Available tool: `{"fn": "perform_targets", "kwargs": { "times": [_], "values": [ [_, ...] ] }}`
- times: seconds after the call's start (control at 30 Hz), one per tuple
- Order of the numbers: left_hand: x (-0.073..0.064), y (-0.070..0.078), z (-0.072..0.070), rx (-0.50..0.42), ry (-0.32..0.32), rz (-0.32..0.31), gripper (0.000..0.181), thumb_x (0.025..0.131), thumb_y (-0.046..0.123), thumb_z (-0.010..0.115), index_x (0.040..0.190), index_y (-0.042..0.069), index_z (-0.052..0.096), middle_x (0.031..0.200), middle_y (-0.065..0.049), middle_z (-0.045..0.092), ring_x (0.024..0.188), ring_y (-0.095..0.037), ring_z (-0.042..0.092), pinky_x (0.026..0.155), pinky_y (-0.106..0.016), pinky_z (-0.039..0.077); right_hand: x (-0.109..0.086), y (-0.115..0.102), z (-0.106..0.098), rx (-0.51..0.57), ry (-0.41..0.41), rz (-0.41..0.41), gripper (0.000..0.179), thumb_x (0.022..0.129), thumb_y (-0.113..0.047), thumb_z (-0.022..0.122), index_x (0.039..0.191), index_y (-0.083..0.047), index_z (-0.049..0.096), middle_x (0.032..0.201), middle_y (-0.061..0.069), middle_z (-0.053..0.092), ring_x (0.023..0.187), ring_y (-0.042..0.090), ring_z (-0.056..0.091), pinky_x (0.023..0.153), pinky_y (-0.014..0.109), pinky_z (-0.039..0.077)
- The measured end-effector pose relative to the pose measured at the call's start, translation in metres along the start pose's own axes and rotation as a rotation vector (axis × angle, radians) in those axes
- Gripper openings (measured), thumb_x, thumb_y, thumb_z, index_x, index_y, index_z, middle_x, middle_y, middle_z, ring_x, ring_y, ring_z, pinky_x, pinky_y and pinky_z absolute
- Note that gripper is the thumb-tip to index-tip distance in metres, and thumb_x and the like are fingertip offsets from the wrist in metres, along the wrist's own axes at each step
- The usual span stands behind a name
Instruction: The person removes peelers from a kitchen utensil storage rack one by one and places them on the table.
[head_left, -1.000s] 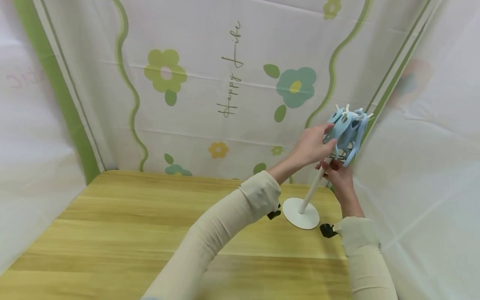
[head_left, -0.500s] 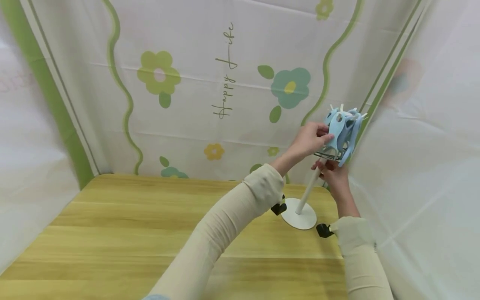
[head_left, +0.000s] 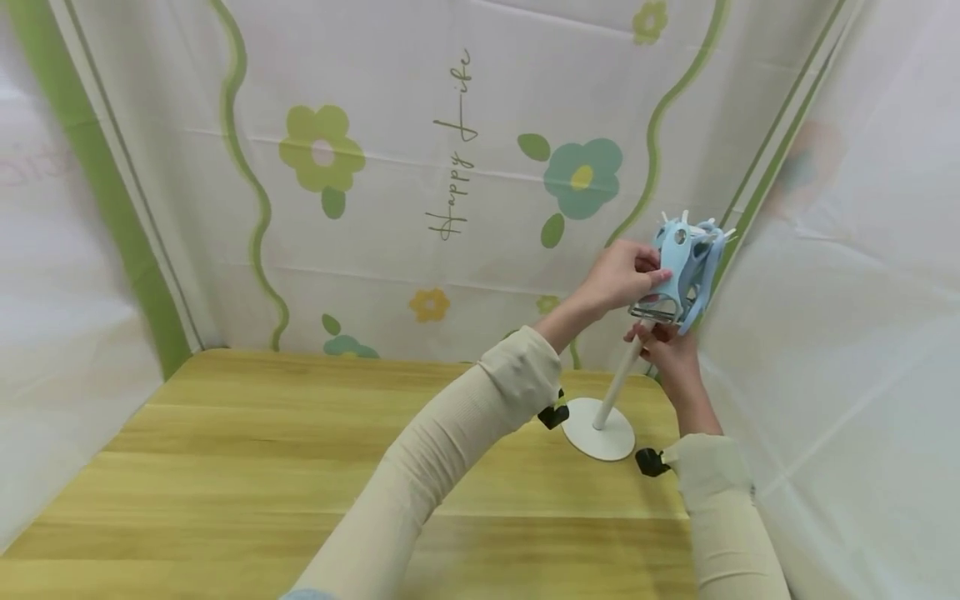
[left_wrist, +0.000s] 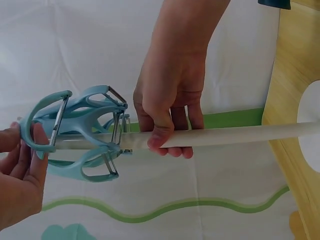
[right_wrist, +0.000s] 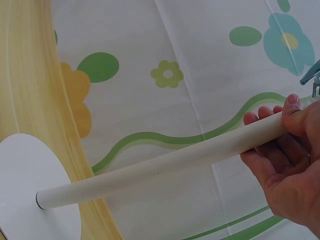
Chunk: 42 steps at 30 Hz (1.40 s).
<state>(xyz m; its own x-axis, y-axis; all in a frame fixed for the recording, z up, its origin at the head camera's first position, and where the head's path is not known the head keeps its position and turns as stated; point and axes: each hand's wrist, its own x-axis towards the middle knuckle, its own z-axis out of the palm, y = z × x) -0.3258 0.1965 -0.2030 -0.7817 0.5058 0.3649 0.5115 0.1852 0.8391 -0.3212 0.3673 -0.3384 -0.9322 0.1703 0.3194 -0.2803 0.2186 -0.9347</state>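
Note:
Several light blue Y-shaped peelers hang, blades down, from the hooked top of a white stand, whose pole [head_left: 619, 382] rises from a round base [head_left: 600, 442]. In the head view my left hand [head_left: 618, 273] pinches the nearest peeler [head_left: 677, 262] by its handle, thumb in front. The left wrist view shows that peeler's looped frame and metal blade [left_wrist: 60, 120] beside the left fingers. Just below the peelers, my right hand [head_left: 672, 357] holds the pole between thumb and fingers. The right wrist view shows the right hand [right_wrist: 292, 165] around the pole's upper part.
The stand is at the far right corner of a wooden table [head_left: 300, 467]. White flowered curtains [head_left: 375, 217] enclose the back and sides; the right curtain [head_left: 847, 358] hangs close to the right arm. Small black devices [head_left: 553, 416] are on both wrists.
The left thumb has shifted onto the front of the nearest peeler. The peelers have turned slightly, so that one now faces me with its blade visible. The right hand stays on the pole.

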Motion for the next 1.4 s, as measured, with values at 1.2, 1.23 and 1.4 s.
{"fn": "perform_targets", "kwargs": {
  "times": [1.2, 1.23, 1.4],
  "values": [
    [-0.080, -0.056, -0.025, -0.049, -0.003, -0.016, 0.013, 0.091, 0.004, 0.071, 0.100, -0.005, 0.067, 0.089, -0.015, 0.070, 0.074, -0.010, 0.064, 0.064, -0.019, 0.056, 0.001, -0.002, -0.003, -0.129, 0.004, 0.039, 0.018, 0.101, -0.028, 0.058, 0.105, -0.011, 0.061, 0.087, -0.012, 0.067, 0.087, 0.003, 0.066, 0.074, 0.016, 0.055],
    [-0.082, -0.058, -0.025, -0.053, -0.001, -0.021, 0.013, 0.091, 0.004, 0.071, 0.099, -0.005, 0.067, 0.088, -0.014, 0.069, 0.072, -0.009, 0.063, 0.063, -0.019, 0.056, 0.001, -0.002, -0.003, -0.139, 0.002, 0.036, 0.020, 0.102, -0.028, 0.057, 0.107, -0.010, 0.061, 0.087, -0.012, 0.067, 0.088, 0.002, 0.066, 0.075, 0.016, 0.055],
    [-0.093, -0.069, -0.023, -0.078, -0.005, -0.078, 0.012, 0.090, 0.003, 0.071, 0.099, -0.005, 0.066, 0.086, -0.012, 0.068, 0.069, -0.007, 0.061, 0.061, -0.019, 0.055, 0.000, -0.001, -0.003, -0.120, -0.008, 0.018, 0.025, 0.102, -0.026, 0.057, 0.109, -0.002, 0.059, 0.086, -0.012, 0.067, 0.088, 0.002, 0.067, 0.076, 0.016, 0.056]
  ]
}}
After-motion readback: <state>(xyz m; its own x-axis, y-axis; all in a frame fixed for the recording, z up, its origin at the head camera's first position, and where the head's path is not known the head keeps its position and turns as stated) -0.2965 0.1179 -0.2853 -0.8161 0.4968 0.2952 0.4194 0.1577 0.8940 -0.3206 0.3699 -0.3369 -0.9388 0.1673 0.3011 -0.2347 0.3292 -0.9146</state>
